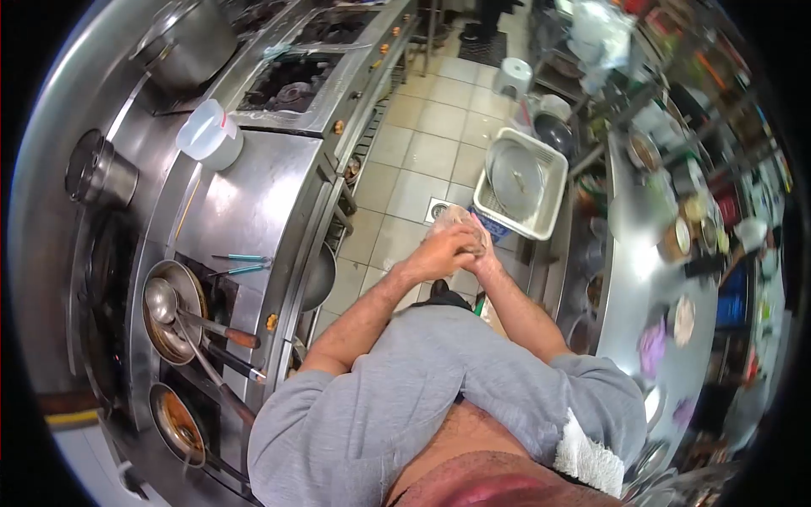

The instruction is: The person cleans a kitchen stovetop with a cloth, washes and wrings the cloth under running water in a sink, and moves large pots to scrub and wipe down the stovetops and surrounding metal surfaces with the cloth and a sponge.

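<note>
A large steel pot is seen at the upper left, beyond a translucent plastic container placed on the steel counter, near a burner; two blue-handled tools are laid by the counter's edge; ladles are rested in a pan; a smaller pan is stained orange-brown inside; a round lid is held in a white crate; a purple item is set on the right-hand worktop.

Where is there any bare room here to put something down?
On the left steel counter, between the translucent tub and the teal-handled tools. The tiled floor is also open between the stove and the white basket. It is crowded around the pans and ladles, and where containers line the right-hand counter.
</note>
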A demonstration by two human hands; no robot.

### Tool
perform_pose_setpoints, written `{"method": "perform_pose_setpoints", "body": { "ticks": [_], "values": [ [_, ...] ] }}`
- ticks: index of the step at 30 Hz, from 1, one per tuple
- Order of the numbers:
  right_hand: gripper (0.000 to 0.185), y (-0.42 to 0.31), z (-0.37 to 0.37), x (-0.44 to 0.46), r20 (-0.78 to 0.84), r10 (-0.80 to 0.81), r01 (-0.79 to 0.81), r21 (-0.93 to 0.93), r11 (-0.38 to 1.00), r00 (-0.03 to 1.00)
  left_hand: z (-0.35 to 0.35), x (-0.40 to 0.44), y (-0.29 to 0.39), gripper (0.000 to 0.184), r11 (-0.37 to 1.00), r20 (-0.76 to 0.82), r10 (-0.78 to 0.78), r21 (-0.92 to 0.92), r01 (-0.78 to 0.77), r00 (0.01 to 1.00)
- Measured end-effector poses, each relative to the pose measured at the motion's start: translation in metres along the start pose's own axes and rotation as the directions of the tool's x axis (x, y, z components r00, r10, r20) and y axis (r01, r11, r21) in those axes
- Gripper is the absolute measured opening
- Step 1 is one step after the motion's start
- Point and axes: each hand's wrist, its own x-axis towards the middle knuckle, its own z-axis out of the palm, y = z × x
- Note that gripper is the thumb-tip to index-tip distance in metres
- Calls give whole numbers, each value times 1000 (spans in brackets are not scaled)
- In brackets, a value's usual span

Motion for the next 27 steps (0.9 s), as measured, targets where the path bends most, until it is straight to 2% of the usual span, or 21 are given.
{"method": "perform_pose_setpoints", "body": {
  "ticks": [2,3,5,6,7,8,9,10,11,12,13,14,15,16,18,20,21,22,24,26,27],
  "values": [
    [48,-27,30,27,19,67,-66,-46,997,998,-24,5,-24,24,993,-300,-113,-58,100,947],
    [49,-42,47,47,6,92,-91,-94,991,996,-37,4,-38,28,975,-395,-206,-165,152,895],
    [52,-64,85,89,37,133,-126,-161,979,990,-66,-6,-56,31,931,-513,-361,-152,332,779],
    [52,-71,104,115,36,163,-155,-166,974,986,-78,-13,-64,30,909,-574,-408,-185,373,710],
    [52,-77,122,140,120,189,-155,-250,956,975,-87,-21,-73,29,886,-629,-448,-218,409,635],
    [52,-81,141,166,201,220,-146,-328,933,955,-96,-29,-86,29,877,-640,-461,-224,425,615],
    [52,-79,163,188,199,244,-169,-330,929,949,-101,-38,-101,28,860,-691,-486,-268,434,535],
    [52,-73,188,211,175,229,-132,-441,888,957,-108,-44,-113,28,845,-736,-503,-309,437,453],
    [51,-62,207,236,159,206,-88,-547,832,966,-117,-47,-121,28,841,-742,-505,-308,445,440],
    [51,-48,217,266,165,217,-94,-548,831,962,-126,-49,-128,27,829,-767,-527,-368,421,367],
    [51,-29,223,296,341,79,224,-758,612,937,-135,-51,-136,26,816,-782,-549,-425,392,295],
    [52,-10,231,319,533,7,510,-812,283,846,-141,-52,-144,26,813,-781,-552,-426,398,292],
    [51,4,246,337,630,78,635,-765,-109,772,-154,-48,-157,26,797,-798,-561,-450,403,221],
    [51,21,255,346,679,188,671,-571,-473,710,-166,-43,-169,25,778,-805,-574,-481,405,147],
    [50,62,247,364,577,303,584,-396,-709,759,-189,-36,-195,26,756,-795,-594,-499,424,123],
    [44,80,200,414,639,427,700,-255,-667,639,-219,-21,-210,26,810,-849,-518,-445,382,110],
    [43,75,200,420,704,421,723,-190,-664,572,-234,-14,-215,27,826,-865,-490,-421,375,108],
    [43,66,201,430,701,419,721,-196,-664,577,-246,-12,-220,27,823,-862,-496,-425,377,110],
    [44,38,198,454,752,528,810,-14,-586,395,-266,-7,-231,28,794,-850,-526,-482,372,22],
    [38,-9,241,470,760,511,769,24,-639,401,-275,-5,-245,27,763,-849,-524,-500,411,-60],
    [35,-32,248,496,799,514,770,105,-630,313,-275,-7,-255,27,739,-842,-529,-519,429,-109]
  ]
}}
